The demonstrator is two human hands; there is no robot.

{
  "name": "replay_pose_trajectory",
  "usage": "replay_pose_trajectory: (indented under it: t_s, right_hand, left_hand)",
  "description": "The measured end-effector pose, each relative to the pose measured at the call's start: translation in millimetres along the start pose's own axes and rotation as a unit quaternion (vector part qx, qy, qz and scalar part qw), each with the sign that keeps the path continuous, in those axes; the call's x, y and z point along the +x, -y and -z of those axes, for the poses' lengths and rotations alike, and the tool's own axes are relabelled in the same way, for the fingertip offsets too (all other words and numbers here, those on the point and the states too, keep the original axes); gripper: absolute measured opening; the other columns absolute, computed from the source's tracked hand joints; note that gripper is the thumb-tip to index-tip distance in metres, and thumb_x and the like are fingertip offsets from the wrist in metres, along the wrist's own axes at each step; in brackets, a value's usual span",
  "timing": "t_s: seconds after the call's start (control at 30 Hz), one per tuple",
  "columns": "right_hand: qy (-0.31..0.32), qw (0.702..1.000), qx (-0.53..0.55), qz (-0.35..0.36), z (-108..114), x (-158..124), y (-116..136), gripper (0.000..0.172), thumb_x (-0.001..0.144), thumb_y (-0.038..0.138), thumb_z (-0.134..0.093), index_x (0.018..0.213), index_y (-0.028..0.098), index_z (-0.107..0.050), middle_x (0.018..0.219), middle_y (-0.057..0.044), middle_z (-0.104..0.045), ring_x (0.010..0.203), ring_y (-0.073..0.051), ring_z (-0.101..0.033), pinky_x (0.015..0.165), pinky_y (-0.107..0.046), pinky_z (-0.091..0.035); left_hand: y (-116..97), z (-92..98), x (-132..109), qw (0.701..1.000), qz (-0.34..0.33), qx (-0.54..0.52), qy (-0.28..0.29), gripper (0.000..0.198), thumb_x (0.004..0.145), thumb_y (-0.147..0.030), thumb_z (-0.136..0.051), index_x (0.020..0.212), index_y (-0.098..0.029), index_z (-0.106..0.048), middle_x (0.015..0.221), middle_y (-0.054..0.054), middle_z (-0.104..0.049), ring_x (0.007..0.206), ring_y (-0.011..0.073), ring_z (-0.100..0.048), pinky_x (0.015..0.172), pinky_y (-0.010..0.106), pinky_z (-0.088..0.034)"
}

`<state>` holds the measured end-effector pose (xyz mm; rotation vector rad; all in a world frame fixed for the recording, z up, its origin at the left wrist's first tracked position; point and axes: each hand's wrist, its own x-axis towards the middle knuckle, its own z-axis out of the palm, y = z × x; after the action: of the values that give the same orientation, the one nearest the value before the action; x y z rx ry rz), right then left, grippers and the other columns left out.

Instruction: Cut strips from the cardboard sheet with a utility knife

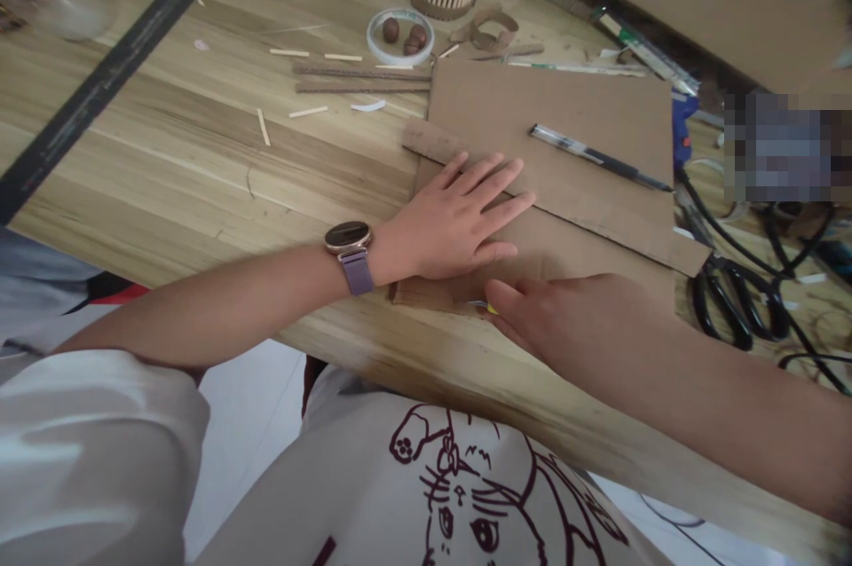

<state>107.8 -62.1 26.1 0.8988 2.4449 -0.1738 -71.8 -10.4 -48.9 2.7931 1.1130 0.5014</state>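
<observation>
Left hand [453, 224] is laid palm-down, spread, at mid-frame; right hand [552, 318] is held curled, lower right of centre.

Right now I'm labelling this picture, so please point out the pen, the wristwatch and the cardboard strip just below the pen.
Pen [601, 160]: head view, middle of its barrel.
Wristwatch [349, 236]: head view, its dark face.
Cardboard strip [599, 213]: head view, its uncovered stretch.

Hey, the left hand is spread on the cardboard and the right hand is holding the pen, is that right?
Not quite: the right hand isn't holding the pen. The head view shows that pen lying on the cardboard. The left hand is indeed spread on the cardboard.
</observation>
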Motion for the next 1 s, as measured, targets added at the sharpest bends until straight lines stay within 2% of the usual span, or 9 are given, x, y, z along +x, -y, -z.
replay_pose_trajectory:
  t_s: [0.1, 0.2, 0.33, 0.43, 0.6, 0.7, 0.8, 1.0]
  right_hand:
    - [0.092, 0.994, -0.058, -0.022, 12, 4, 7, 0.039, 0.075, -0.002, -0.049, 0.104, 0.020, -0.064, 0.064, -0.002, -0.067, 0.057, -0.022, -0.068, 0.041, -0.027, -0.022]
    - [0.112, 0.992, -0.046, -0.016, 24, 10, 10, 0.043, 0.071, -0.005, -0.051, 0.104, 0.020, -0.064, 0.068, -0.002, -0.069, 0.060, -0.022, -0.070, 0.043, -0.026, -0.029]
    - [0.148, 0.989, -0.017, -0.003, 36, 14, 11, 0.048, 0.068, -0.005, -0.055, 0.108, 0.021, -0.063, 0.074, 0.000, -0.071, 0.062, -0.021, -0.071, 0.049, -0.027, -0.040]
    - [0.196, 0.980, -0.020, -0.008, 40, 13, 9, 0.053, 0.067, -0.007, -0.058, 0.111, 0.021, -0.063, 0.079, -0.001, -0.072, 0.069, -0.024, -0.073, 0.048, -0.027, -0.039]
    - [0.175, 0.984, -0.030, -0.025, 34, 8, 3, 0.047, 0.068, -0.005, -0.062, 0.108, 0.020, -0.064, 0.071, -0.002, -0.070, 0.066, -0.025, -0.072, 0.043, -0.026, -0.026]
    - [0.196, 0.980, -0.018, -0.023, 33, 6, 0, 0.047, 0.068, -0.008, -0.059, 0.105, 0.021, -0.064, 0.075, -0.002, -0.071, 0.068, -0.025, -0.073, 0.043, -0.026, -0.021]
    - [0.219, 0.975, -0.021, -0.026, 35, 4, -3, 0.046, 0.072, -0.009, -0.055, 0.104, 0.023, -0.063, 0.080, -0.003, -0.073, 0.072, -0.025, -0.074, 0.043, -0.026, -0.020]
    - [0.203, 0.979, -0.033, -0.018, 31, 0, -9, 0.046, 0.071, -0.010, -0.054, 0.101, 0.023, -0.062, 0.080, -0.003, -0.074, 0.066, -0.023, -0.073, 0.042, -0.026, -0.025]
  left_hand:
    - [-1, 1.2, 0, 1.000, 0.003, 0.000, 0.011, 0.056, 0.102, -0.046, -0.043, 0.149, -0.016, -0.043, 0.160, 0.018, -0.035, 0.150, 0.0335, -0.029, 0.121, 0.057, -0.020]
    - [-2, 2.1, 0, 1.000, 0.005, 0.001, 0.020, 0.058, 0.101, -0.046, -0.045, 0.150, -0.016, -0.042, 0.161, 0.019, -0.033, 0.151, 0.0340, -0.027, 0.121, 0.057, -0.019]
    - [1, -0.2, 0, 1.000, -0.007, -0.009, 0.004, 0.058, 0.101, -0.047, -0.046, 0.151, -0.019, -0.040, 0.161, 0.018, -0.035, 0.150, 0.0359, -0.028, 0.119, 0.061, -0.020]
    - [4, -2.9, 0, 0.999, -0.032, -0.017, -0.005, 0.054, 0.101, -0.049, -0.044, 0.150, -0.025, -0.044, 0.161, 0.014, -0.035, 0.149, 0.0377, -0.029, 0.118, 0.064, -0.021]
    - [8, -4.9, 0, 0.999, -0.048, -0.022, -0.004, 0.047, 0.100, -0.045, -0.048, 0.146, -0.035, -0.049, 0.162, 0.007, -0.035, 0.149, 0.0381, -0.028, 0.117, 0.066, -0.020]
    - [8, -4.3, -1, 0.999, -0.049, -0.020, -0.003, 0.048, 0.099, -0.044, -0.051, 0.146, -0.036, -0.049, 0.162, 0.006, -0.034, 0.149, 0.0380, -0.029, 0.117, 0.066, -0.021]
    - [7, -2.8, -1, 0.999, -0.050, -0.015, -0.001, 0.047, 0.100, -0.046, -0.049, 0.146, -0.037, -0.048, 0.163, 0.006, -0.034, 0.149, 0.0375, -0.029, 0.117, 0.066, -0.021]
    - [8, -0.7, 0, 0.999, -0.051, -0.004, 0.015, 0.048, 0.100, -0.048, -0.048, 0.147, -0.037, -0.046, 0.163, 0.007, -0.032, 0.149, 0.0371, -0.028, 0.117, 0.065, -0.021]
